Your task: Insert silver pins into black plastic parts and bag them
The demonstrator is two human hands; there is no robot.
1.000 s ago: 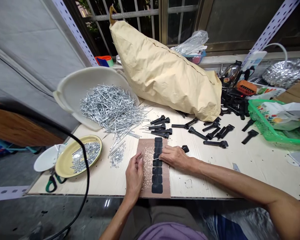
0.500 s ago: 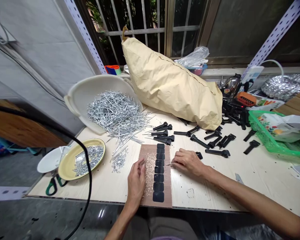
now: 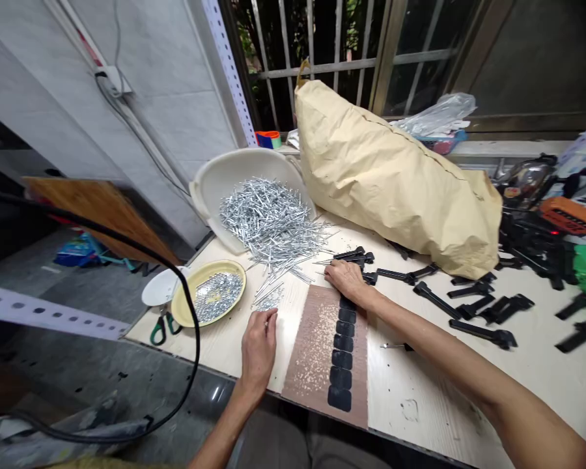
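My left hand is above the table's front edge, left of a brown board. Its fingers are curled with the thumb against them; anything in them is hidden. Small washers lie scattered just beyond it. A column of black rounded-square pieces runs along the board, beside pale crumbs. My right hand reaches across the board's far end to several black strap-like parts with thin nails sticking out. Its fingers are bent and close together, and whatever they grip cannot be made out. A thin metal pin lies right of the board.
A tipped white basin spills a heap of nails. Left stand a yellow dish of washers and green-handled scissors. A big paper sack lies behind; more black parts spread right. A black cable crosses the foreground.
My right hand has left the pin on the table and moved forward to the black parts. My left hand has come off the board to the left. The view has turned left.
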